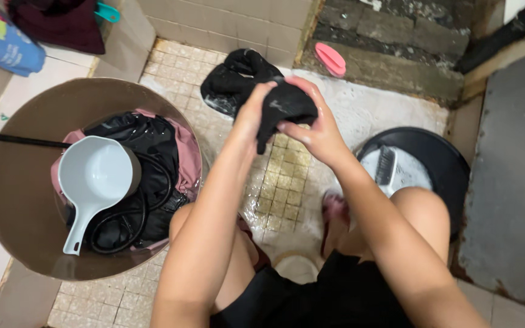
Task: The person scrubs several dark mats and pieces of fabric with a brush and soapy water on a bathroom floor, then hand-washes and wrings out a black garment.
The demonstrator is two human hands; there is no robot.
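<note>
We see both hands raised over the wet small-tiled floor, pressed together on a soaked black cloth garment: the left hand grips its near side with fingers curled, and the right hand closes over its other side, thumb pinching the fabric. One end of the garment hangs between the palms; the rest trails back onto a black heap lying on the tiles just behind the hands.

To the left stands a large round brown plastic basin holding dark and pink wet laundry, a coiled black hose and a pale grey plastic dipper with a long handle lying on top. To the right, by the knee, a round black tub holds soapy water and a dark scrubbing brush. A pink slipper lies on the rough concrete step beyond. In the upper left corner sits a blue and pink soft package with cartoon colours, beside a dark maroon cloth.
</note>
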